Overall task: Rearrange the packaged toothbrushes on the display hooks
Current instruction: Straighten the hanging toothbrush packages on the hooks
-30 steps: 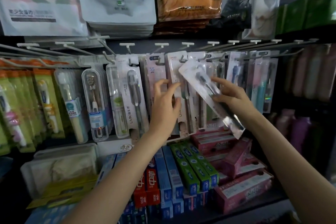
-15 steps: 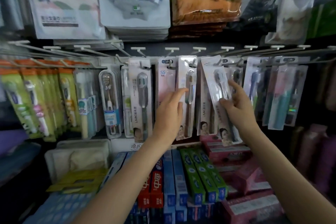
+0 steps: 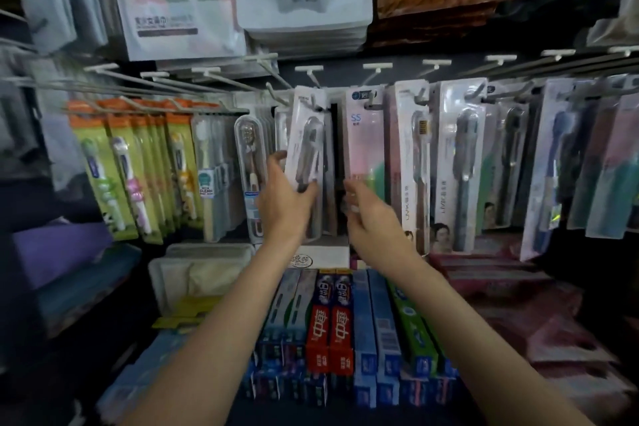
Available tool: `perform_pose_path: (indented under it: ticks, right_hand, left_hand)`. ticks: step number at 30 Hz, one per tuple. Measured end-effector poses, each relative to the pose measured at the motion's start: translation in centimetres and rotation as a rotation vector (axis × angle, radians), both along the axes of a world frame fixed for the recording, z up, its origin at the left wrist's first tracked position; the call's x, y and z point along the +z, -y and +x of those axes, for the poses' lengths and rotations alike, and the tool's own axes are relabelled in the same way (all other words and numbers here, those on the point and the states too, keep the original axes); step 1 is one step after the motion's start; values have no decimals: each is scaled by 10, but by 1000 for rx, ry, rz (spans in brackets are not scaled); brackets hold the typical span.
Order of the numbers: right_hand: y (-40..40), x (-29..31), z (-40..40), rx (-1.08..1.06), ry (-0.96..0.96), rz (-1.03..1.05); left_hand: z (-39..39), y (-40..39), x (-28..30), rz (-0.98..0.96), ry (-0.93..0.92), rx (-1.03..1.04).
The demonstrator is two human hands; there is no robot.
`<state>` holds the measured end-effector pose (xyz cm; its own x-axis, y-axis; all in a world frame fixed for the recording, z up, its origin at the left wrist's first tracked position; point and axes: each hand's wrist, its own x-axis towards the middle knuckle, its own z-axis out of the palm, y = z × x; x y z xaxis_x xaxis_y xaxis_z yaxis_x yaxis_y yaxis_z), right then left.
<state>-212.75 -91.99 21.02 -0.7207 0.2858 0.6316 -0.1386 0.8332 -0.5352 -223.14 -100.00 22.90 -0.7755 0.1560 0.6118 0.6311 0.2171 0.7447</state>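
Head view: my left hand (image 3: 287,197) pinches a grey toothbrush pack (image 3: 306,145) by its lower edge, tilting it on its hook (image 3: 276,93), likely to straighten it. Just right, my right hand (image 3: 366,214) curls loosely under the pink pack (image 3: 363,142); grip unclear.

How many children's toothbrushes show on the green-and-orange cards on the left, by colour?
green toothbrush: 1
pink toothbrush: 1
yellow toothbrush: 1
Total: 3 in plain sight. More cards hang between and behind these, but their brushes are hidden, so they are not counted.
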Motion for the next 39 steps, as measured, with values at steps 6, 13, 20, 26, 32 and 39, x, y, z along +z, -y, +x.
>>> perform_pose_path:
  ticks: [6,13,20,26,32,39]
  right_hand:
    - [6,-17,-27,1,49,-213]
    - [27,-12,-52,32,-11,-327]
    - [32,-15,-45,16,-76,-421]
    - [15,-15,-12,-307,-151,-66]
    - [10,-18,1,-411,-204,119]
    - [20,-34,-11,-175,-183,-152]
  left_hand:
    - [-33,48,29,-275,-154,-54]
    - [-42,59,41,-337,-112,-229]
    - [-39,54,23,-154,-30,-419]
    - [-42,58,12,-98,-242,-264]
    - [-44,62,11,-166,-264,-293]
    - [-15,38,-30,-178,-34,-543]
